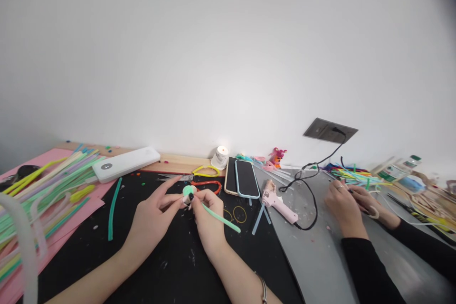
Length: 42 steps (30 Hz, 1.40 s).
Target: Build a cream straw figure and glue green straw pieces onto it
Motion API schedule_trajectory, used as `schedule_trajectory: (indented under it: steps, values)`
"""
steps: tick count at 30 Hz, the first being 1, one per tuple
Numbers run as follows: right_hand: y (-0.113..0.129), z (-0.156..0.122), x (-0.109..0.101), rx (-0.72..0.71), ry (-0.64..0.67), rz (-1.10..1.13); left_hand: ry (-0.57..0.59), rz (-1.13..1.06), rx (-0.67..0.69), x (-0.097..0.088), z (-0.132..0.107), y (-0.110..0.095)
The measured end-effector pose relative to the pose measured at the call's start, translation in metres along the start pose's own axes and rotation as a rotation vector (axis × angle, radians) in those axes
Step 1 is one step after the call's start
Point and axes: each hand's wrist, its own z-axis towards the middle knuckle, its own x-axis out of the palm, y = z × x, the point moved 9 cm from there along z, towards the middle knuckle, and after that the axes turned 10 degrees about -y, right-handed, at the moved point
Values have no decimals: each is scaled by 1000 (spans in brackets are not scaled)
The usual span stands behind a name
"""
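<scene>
My left hand [151, 216] and my right hand [210, 223] meet over the black mat [171, 266], fingertips pinched together. Between them is a small mint-green pipe cleaner coil [188, 190], with a whitish part under it that I cannot make out. A straight mint-green pipe cleaner end [224, 221] sticks out past my right hand to the lower right. Just beyond my fingers lie scissors with orange handles [210, 185] and a yellow-handled pair [206, 171]. A teal pipe cleaner [114, 209] rests on the mat left of my left hand.
Many pipe cleaners [53, 199] lie on pink paper at left, beside a white oblong device [128, 164]. Behind are a paper cup [220, 157] and two phones [247, 179]. A pink glue gun [280, 204] has a black cord. At right, another person's hands [345, 204] work.
</scene>
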Motion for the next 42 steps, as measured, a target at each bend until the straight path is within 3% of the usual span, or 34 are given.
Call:
schedule_trajectory:
  steps: [13, 25, 34, 42]
  values:
    - [-6, 2, -1, 40, -22, 57, -6, 41, 46, -1, 1, -4]
    - [-9, 1, -4, 49, -74, 78, -61, -39, -16, -7, 2, -7]
    - [-6, 6, -11, -26, -102, 44, 17, -157, -59, 1, 4, 0]
    - [-10, 5, -6, 24, -83, 150, 44, -128, -59, 3, 1, 0]
